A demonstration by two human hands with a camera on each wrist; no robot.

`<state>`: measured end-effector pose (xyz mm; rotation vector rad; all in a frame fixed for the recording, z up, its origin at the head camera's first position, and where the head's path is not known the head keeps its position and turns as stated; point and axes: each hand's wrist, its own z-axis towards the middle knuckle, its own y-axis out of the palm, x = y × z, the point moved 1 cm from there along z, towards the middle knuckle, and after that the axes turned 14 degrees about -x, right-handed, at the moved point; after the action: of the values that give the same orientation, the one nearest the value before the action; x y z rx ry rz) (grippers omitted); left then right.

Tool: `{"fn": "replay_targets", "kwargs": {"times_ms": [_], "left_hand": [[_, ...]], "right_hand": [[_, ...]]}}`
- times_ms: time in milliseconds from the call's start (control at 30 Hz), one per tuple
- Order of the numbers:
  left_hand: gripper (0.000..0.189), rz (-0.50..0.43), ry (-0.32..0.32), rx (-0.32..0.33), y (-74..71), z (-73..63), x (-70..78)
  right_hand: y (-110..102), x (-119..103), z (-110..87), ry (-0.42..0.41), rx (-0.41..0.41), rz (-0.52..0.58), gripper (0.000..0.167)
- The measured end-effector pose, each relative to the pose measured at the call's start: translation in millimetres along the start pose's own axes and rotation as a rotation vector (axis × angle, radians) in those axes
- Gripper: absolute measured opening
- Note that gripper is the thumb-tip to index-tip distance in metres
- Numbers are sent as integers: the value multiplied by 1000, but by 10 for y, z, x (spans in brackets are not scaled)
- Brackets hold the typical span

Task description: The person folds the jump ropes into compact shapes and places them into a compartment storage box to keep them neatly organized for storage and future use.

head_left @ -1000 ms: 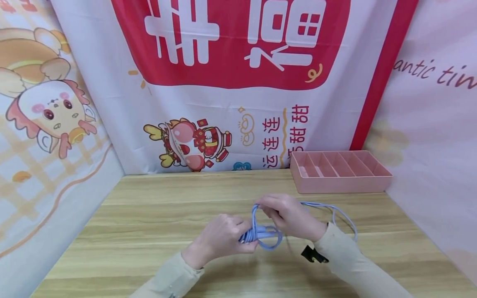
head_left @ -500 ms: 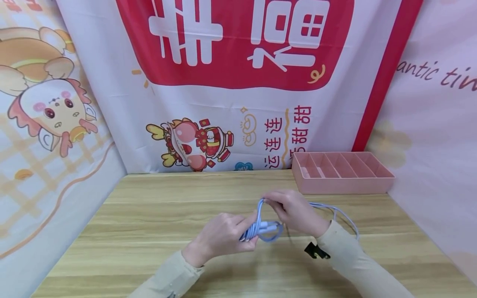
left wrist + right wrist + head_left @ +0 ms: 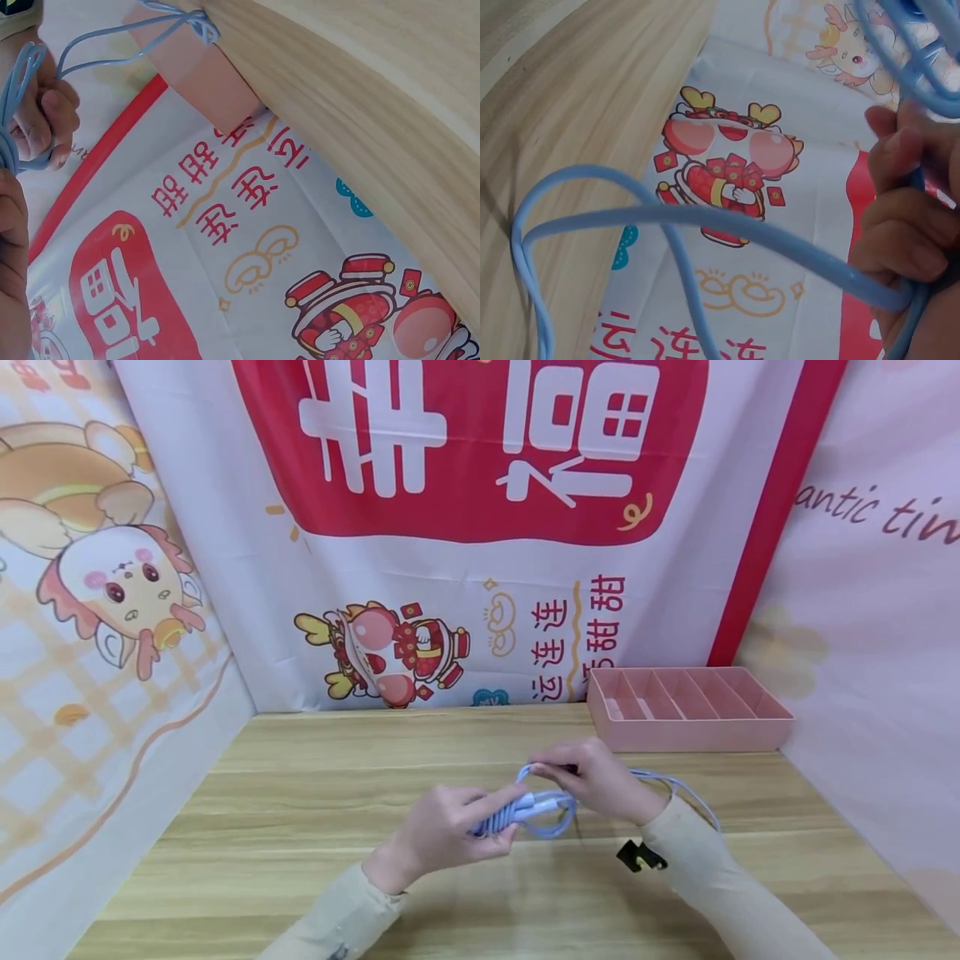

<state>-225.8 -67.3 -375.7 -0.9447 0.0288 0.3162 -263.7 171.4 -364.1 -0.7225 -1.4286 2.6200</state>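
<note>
A light-blue cable [image 3: 547,831] is partly coiled between the two hands, above the table. My left hand [image 3: 450,831] grips the bundle, where turns of cable wrap tightly around folded strands and pale connector ends. Just right of it, my right hand [image 3: 588,777] pinches a running length of the same cable [image 3: 780,247]. From the right palm the loose part trails back and right, over the table. In the right wrist view, curled fingers [image 3: 907,232] surround the strand. The left wrist view shows loops of cable [image 3: 22,82] in front of the right hand.
A pink divided organizer box [image 3: 697,735] stands at the table's back right corner, its compartments facing up. Printed cloth walls [image 3: 480,610] close off the back and both sides of the wooden table [image 3: 337,760]. A black clip-like piece [image 3: 641,856] sits by the right cuff.
The raised loop between the hands has come down as the right hand lowered slightly. The wrapped bundle in the left hand has tilted, and more of its turns show.
</note>
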Motion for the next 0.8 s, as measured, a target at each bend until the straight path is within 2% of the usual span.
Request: {"fn": "replay_targets", "kwargs": {"times_ms": [167, 267, 400, 533, 667, 800], "left_hand": [[38, -103, -16, 74, -70, 7, -26], [38, -145, -20, 104, -94, 4, -39], [37, -203, -32, 130, -111, -7, -60], [36, -301, -47, 177, -125, 2, -84], [35, -385, -94, 229, -140, -1, -107], [33, -397, -159, 264, -149, -9, -133]], "right_hand": [[3, 53, -7, -4, -33, 159, 19], [4, 59, -14, -3, -50, 203, 21], [6, 67, -20, -23, -72, 216, 25], [16, 94, -22, -39, -83, 221, 24], [60, 107, -15, 1, -121, 200, 14], [84, 76, -10, 52, -163, 190, 14]]}}
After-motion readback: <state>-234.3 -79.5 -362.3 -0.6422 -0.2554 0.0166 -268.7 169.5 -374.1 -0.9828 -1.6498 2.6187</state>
